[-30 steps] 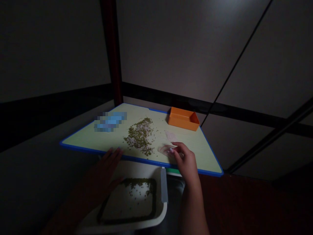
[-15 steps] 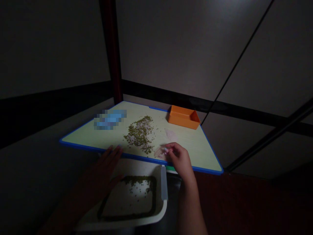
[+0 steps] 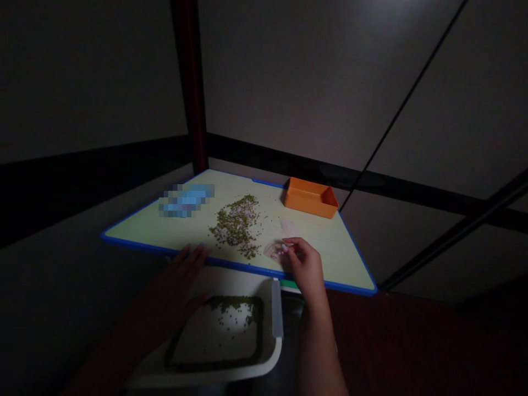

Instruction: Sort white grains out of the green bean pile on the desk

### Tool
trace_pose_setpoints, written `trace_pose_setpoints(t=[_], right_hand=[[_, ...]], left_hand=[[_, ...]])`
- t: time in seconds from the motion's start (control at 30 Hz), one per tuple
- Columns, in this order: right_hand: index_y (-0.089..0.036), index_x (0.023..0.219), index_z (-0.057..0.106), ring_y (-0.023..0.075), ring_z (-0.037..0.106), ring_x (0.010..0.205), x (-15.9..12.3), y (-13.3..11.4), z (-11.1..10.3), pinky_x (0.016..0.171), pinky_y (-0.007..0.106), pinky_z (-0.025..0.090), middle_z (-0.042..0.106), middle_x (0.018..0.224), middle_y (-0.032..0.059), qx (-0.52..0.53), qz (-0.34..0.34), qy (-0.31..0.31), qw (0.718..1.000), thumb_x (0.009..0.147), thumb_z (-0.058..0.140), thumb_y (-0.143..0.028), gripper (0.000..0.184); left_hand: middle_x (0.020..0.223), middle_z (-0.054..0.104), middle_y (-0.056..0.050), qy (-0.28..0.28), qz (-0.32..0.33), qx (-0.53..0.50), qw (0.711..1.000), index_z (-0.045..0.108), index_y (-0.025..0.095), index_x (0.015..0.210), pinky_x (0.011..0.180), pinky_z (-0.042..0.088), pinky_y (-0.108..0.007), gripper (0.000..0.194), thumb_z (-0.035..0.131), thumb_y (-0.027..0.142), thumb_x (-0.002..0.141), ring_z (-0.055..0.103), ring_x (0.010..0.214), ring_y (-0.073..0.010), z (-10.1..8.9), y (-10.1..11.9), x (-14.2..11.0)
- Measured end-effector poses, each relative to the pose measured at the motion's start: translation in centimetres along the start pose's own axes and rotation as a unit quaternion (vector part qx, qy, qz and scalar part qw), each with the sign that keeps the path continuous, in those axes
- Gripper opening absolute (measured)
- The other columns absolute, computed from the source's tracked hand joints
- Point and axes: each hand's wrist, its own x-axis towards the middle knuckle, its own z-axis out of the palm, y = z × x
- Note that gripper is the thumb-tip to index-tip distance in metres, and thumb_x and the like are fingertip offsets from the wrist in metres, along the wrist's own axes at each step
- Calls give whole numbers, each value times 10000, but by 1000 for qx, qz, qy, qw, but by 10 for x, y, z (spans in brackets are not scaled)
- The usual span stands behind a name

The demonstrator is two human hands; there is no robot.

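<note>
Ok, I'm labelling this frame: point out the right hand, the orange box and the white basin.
Right hand (image 3: pixel 307 268): head view, back of hand.
Orange box (image 3: pixel 310 205): head view, front wall.
White basin (image 3: pixel 273 360): head view, near-right rim.

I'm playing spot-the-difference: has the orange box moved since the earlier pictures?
No, it hasn't shifted either way: the orange box sits at the same far right corner of the blue-edged board.

Green grains (image 3: pixel 233 221); blue-edged pale-yellow board (image 3: pixel 336 250); orange box (image 3: pixel 310 205).
</note>
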Motion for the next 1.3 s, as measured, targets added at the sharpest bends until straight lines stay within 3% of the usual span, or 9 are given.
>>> trace_pose_setpoints(t=[0.43,0.8,1.03,1.3], right_hand=[[-222,968,697,192,659,729,2,-7,12,674,286,525,727,814,35,-42,-5,-7,999,856,556,-277,188],[-204,939,703,178,651,731,2,-10,8,635,262,516,723,840,39,50,3,-55,997,836,549,-261,195],[-193,945,717,170,633,767,1,-11,2,716,273,487,724,843,42,46,-8,-57,997,837,556,-247,201],[-189,927,715,141,561,640,-2,-17,5,588,231,432,636,711,2,60,3,-92,994,814,557,-231,199]], left_hand=[[1540,421,-110,10,2,4,1000,208,181,1541,1072,435,-430,783,335,619,905,373,1432,-300,-2,0,1],[1539,423,-119,37,31,25,999,140,165,1551,1067,432,-428,802,348,605,914,380,1427,-304,0,-1,2],[1546,416,-104,28,15,19,999,125,191,1555,1051,446,-430,775,343,579,920,377,1430,-294,-3,2,1],[1538,426,-111,20,12,13,1000,157,177,1550,1047,458,-435,790,356,593,909,385,1425,-301,-3,1,3]])
